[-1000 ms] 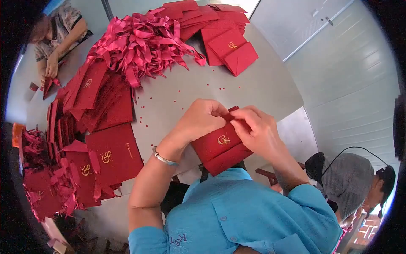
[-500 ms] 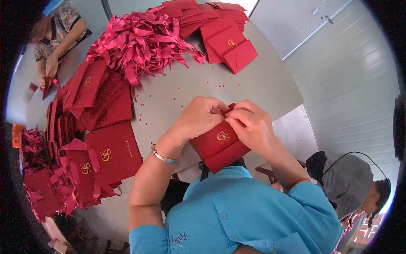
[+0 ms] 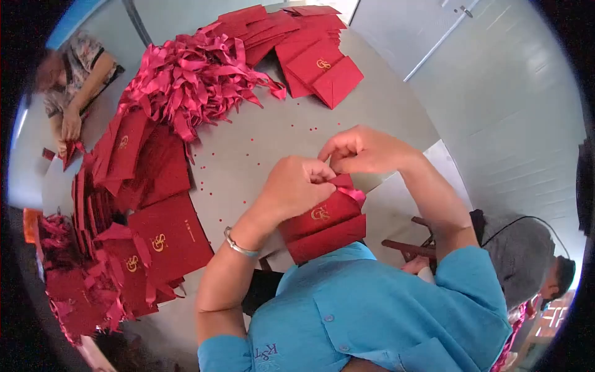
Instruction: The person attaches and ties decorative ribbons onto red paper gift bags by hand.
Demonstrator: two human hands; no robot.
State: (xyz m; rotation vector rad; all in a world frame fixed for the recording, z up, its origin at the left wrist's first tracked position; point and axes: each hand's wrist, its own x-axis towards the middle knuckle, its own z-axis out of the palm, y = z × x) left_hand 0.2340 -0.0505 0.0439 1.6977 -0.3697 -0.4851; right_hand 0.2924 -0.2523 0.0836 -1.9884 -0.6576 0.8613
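Note:
A dark red paper bag (image 3: 302, 230) with a gold monogram lies folded flat in front of my chest, over the table's near edge. My left hand (image 3: 300, 186) is closed on its upper edge, thumb and fingers pressed together. A short piece of pink ribbon (image 3: 353, 193) shows at the bag's upper right corner. My right hand (image 3: 362, 150) is just above that corner, its fingertips pinched close to the left fingertips. Whatever sits between the right fingertips is hidden. A silver bracelet (image 3: 238, 243) circles my left wrist.
A heap of pink ribbons (image 3: 192, 77) covers the table's far left. Stacked red bags (image 3: 322, 68) lie at the back, more red bags (image 3: 170, 235) on the left. Tiny red dots dot the grey table (image 3: 248, 127). One person (image 3: 83, 80) works at far left; another person (image 3: 527, 254) is at right.
My right hand has lifted off the bag's face and moved up, away from my body. Pink ribbon now shows at the bag's corner. My left hand stays on the bag.

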